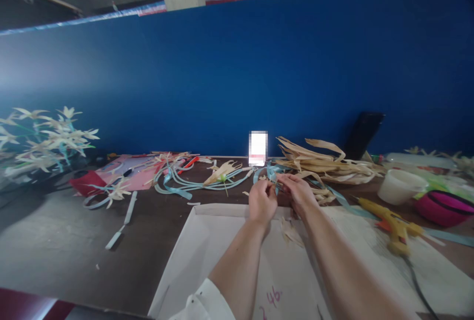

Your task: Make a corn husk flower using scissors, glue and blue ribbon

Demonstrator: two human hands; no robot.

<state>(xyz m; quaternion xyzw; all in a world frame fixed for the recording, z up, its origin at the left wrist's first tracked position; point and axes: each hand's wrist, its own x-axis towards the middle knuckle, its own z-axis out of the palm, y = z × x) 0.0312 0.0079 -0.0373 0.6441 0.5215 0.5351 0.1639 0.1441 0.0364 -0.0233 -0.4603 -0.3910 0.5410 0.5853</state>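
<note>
The left hand [262, 202] and right hand [300, 193] have fingers drawn into a pinch at the light-blue ribbon [272, 170], near the cardboard tray's [211, 246] far edge; I cannot tell what they grip. Brace both wrists; pinch lightly.

We cannot make out what the hands [262, 202] hold; pixels mask the white panel [258, 144]; the left edge crops the pale flowers [61, 138].

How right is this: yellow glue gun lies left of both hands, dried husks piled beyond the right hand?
Wrong side: the head view shows the yellow glue gun right of both the left hand and right hand. Dried husks are piled beyond the right hand.
</note>
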